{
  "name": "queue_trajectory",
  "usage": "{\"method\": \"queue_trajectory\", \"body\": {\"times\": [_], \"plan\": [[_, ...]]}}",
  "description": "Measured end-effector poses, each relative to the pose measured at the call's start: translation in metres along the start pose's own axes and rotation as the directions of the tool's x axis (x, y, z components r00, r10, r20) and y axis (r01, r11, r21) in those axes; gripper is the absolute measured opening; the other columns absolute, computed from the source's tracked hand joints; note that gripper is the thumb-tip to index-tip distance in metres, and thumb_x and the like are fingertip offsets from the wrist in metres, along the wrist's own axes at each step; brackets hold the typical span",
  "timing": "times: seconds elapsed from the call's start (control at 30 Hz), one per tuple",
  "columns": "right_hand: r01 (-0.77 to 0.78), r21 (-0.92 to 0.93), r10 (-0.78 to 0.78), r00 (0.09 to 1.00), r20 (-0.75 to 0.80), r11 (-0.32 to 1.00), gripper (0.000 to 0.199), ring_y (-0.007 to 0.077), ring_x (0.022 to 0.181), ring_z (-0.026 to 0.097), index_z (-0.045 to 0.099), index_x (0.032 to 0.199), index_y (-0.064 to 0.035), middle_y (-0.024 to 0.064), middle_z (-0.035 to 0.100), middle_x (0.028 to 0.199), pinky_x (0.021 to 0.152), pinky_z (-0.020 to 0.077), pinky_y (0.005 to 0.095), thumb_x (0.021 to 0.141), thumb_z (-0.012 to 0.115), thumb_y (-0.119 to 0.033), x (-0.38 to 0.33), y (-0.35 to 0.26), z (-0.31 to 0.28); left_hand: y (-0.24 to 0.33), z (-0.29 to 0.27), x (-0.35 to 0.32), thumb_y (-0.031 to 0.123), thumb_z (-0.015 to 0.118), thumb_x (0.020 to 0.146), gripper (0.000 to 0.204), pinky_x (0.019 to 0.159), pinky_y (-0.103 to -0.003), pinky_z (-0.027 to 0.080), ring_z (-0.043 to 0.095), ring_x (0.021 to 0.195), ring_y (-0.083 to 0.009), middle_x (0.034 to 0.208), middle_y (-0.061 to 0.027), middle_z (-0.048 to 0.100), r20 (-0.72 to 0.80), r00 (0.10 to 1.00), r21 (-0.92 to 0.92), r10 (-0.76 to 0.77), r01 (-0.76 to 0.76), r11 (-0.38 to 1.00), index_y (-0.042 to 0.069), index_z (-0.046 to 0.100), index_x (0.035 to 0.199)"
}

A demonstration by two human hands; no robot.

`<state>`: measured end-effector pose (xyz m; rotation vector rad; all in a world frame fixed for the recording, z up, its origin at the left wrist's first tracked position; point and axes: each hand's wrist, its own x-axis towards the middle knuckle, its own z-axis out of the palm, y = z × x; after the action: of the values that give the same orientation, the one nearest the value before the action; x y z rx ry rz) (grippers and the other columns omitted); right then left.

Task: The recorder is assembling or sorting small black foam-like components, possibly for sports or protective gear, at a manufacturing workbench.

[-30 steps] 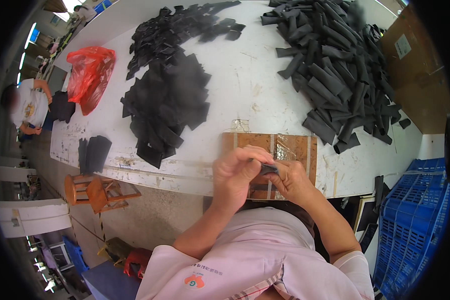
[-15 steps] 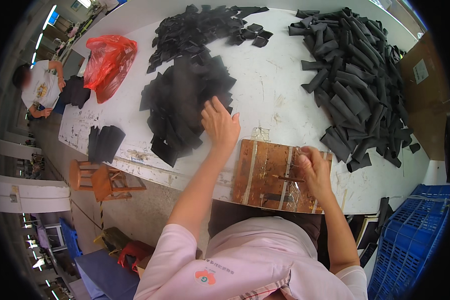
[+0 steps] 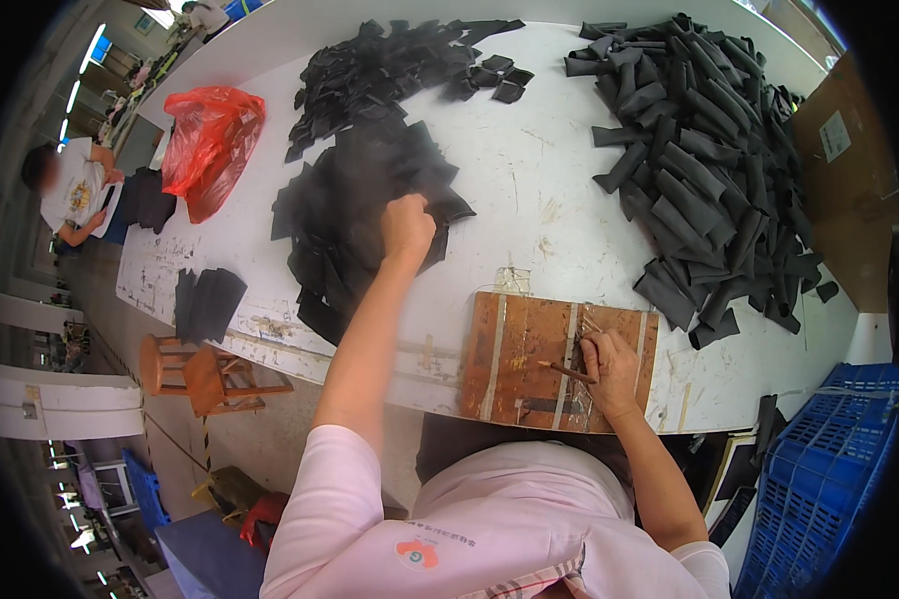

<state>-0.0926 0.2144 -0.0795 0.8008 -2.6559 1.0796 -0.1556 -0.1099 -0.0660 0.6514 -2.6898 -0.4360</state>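
Note:
My left hand point(image 3: 408, 232) is closed at the right part of a heap of flat black fabric pieces point(image 3: 355, 170). Its fingertips pinch at the edge of a black piece, partly hidden by the hand. My right hand point(image 3: 612, 371) rests over a brown wooden board point(image 3: 504, 344) with light tape strips at the table's front edge. Its fingers curl closed around a thin brown pointed stick point(image 3: 566, 371), whose tip points left. Clear tape or film lies on the board by those fingers. A short black strip point(image 3: 551, 406) lies low on the board.
A large heap of rolled black pieces point(image 3: 704, 180) covers the right side, beside a cardboard box point(image 3: 844, 190). More black pieces point(image 3: 370, 70) lie at the back. A red plastic bag point(image 3: 210, 150), stools point(image 3: 215, 379) and a blue crate point(image 3: 819, 479) stand around. A co-worker point(image 3: 75, 195) is far left.
My left hand has moved left and slightly down onto the heap, its fingers now closed. My right hand has come down over the board, fingers curled, and the stick has tilted slightly.

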Motion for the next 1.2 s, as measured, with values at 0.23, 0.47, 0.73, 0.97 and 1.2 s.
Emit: {"method": "queue_trajectory", "body": {"times": [0.23, 0.47, 0.73, 0.97, 1.2], "plan": [[-0.022, 0.012, 0.022, 1.000, -0.004, 1.000, 0.007, 0.0278, 0.058, 0.053, 0.053, 0.074, -0.0039, 0.0096, 0.051, 0.066, 0.051, 0.0416, 0.0362, 0.077, 0.057, -0.009, 0.002, -0.004, -0.002, 0.024, -0.021, -0.046, -0.002, 0.053, 0.064, 0.025, 0.055, -0.019, 0.042, 0.052, 0.058, -0.0052, 0.065, -0.0032, 0.061, 0.266, 0.947, -0.534, 0.180, -0.011, 0.845, 0.000, 0.065, 0.086], [-0.031, 0.024, 0.032, 0.999, -0.013, 0.999, 0.009, 0.0279, 0.059, 0.053, 0.053, 0.073, -0.0039, 0.0096, 0.051, 0.065, 0.052, 0.0413, 0.0365, 0.078, 0.056, -0.011, 0.000, -0.002, 0.000, 0.056, -0.045, -0.136, -0.002, 0.051, 0.066, 0.026, 0.055, -0.022, 0.042, 0.053, 0.058, -0.0096, 0.069, -0.0073, 0.060, 0.450, 0.826, -0.599, 0.338, -0.001, 0.800, 0.002, 0.064, 0.088], [-0.029, 0.017, 0.029, 0.999, -0.019, 0.999, 0.010, 0.0277, 0.059, 0.053, 0.054, 0.072, -0.0036, 0.0098, 0.051, 0.065, 0.052, 0.0412, 0.0364, 0.078, 0.056, -0.012, 0.002, 0.002, -0.002, 0.068, -0.066, -0.149, 0.006, 0.058, 0.068, 0.018, 0.060, -0.034, 0.044, 0.054, 0.060, -0.0269, 0.072, -0.0137, 0.055, 0.412, 0.772, -0.610, 0.484, -0.161, 0.776, 0.000, 0.061, 0.085], [-0.027, 0.016, 0.027, 0.999, -0.017, 0.999, 0.009, 0.0275, 0.057, 0.052, 0.053, 0.073, -0.0034, 0.0096, 0.051, 0.065, 0.051, 0.0411, 0.0361, 0.078, 0.057, -0.010, 0.003, -0.003, -0.002, 0.055, 0.000, -0.017, 0.024, 0.061, 0.072, 0.034, 0.064, -0.037, 0.045, 0.059, 0.074, -0.0279, 0.084, -0.0177, 0.060, -0.056, 0.993, -0.288, -0.107, 0.087, 0.954, -0.004, 0.057, 0.091], [-0.011, 0.006, 0.011, 1.000, -0.012, 1.000, 0.008, 0.0279, 0.057, 0.052, 0.053, 0.073, -0.0034, 0.0100, 0.050, 0.065, 0.051, 0.0411, 0.0363, 0.077, 0.058, -0.009, 0.003, -0.005, 0.000, 0.046, 0.043, 0.033, 0.024, 0.063, 0.069, 0.029, 0.071, -0.044, 0.045, 0.058, 0.084, -0.0359, 0.086, -0.0219, 0.060, 0.044, 0.934, -0.181, -0.355, 0.357, 0.916, -0.003, 0.058, 0.079]]}}
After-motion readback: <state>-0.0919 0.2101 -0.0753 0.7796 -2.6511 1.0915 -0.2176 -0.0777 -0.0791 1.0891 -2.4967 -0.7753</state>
